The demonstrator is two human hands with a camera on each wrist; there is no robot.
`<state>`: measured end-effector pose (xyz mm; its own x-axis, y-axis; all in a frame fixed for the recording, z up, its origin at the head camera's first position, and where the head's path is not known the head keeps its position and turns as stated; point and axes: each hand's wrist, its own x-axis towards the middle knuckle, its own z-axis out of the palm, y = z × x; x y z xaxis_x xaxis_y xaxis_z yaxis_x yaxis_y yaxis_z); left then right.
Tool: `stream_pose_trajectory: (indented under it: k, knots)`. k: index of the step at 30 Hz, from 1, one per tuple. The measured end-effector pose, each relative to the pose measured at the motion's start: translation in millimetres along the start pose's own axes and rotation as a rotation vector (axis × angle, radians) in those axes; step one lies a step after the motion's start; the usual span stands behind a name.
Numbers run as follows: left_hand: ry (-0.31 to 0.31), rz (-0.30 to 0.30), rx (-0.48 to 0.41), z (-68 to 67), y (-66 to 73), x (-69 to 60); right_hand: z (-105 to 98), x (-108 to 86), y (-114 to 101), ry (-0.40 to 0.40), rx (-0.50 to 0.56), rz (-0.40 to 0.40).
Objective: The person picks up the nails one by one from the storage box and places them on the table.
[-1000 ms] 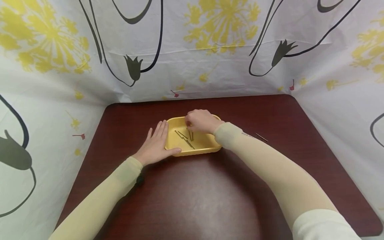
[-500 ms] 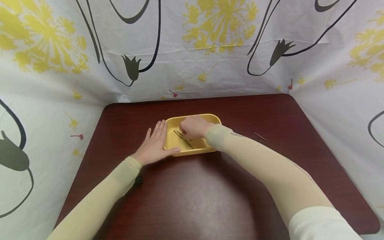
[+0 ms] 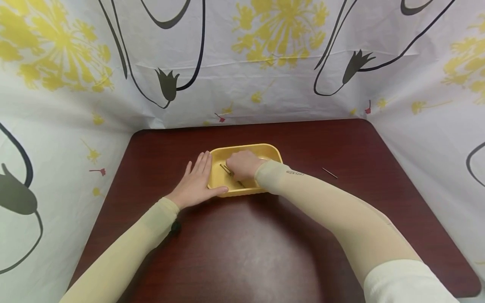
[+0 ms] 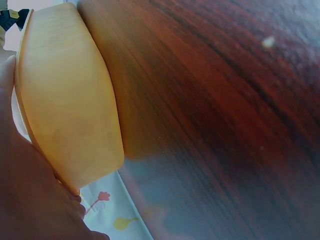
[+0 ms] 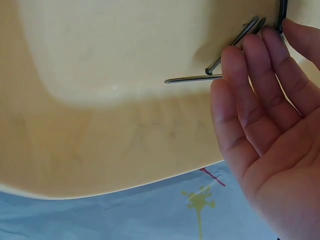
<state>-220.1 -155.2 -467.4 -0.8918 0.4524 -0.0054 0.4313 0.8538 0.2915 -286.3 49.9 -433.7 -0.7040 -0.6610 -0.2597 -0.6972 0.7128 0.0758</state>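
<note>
A shallow yellow plastic tray [image 3: 267, 145] stands on the table with several thin metal nails [image 3: 223, 169] in it. My left hand [image 3: 193, 183] lies along its left side with straight fingers, the thumb over the front rim. The left wrist view shows this hand [image 4: 37, 190] against the tray's wall [image 4: 70, 100]. My right hand [image 3: 244, 165] is down inside the tray. In the right wrist view its thumb and index fingertip pinch a dark nail [image 5: 283, 14], while more nails [image 5: 232, 45] lie by the other fingertips. The hand hides part of these nails.
One more nail [image 3: 329, 173] lies on the dark red-brown table [image 3: 242, 252], right of the tray. A white cloth [image 3: 242, 84] with printed flowers surrounds the table at the back and sides. A small dark object [image 3: 176, 227] shows beside the left wrist.
My right hand has gone lower and a little to the left inside the tray, covering nails that showed before. The left hand and tray have stayed put.
</note>
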Motion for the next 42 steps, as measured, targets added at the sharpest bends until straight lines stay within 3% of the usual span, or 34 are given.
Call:
stream_pose_trajectory:
  k: [12,30,36,42]
  knots:
    - [0.006,0.002,-0.011,1.4,-4.1,3.7,5.0,1.8,-0.1,0.015,0.094,0.038]
    - [0.020,-0.013,-0.008,6.4,5.9,-3.1,3.4,-10.1,4.0,-0.044,0.111,0.100]
    - [0.025,-0.013,0.007,8.2,9.8,-4.6,0.9,-14.9,10.2,-0.006,0.137,0.119]
    - [0.026,-0.020,-0.005,7.0,13.6,-6.3,-6.1,-26.5,14.3,0.037,0.139,0.087]
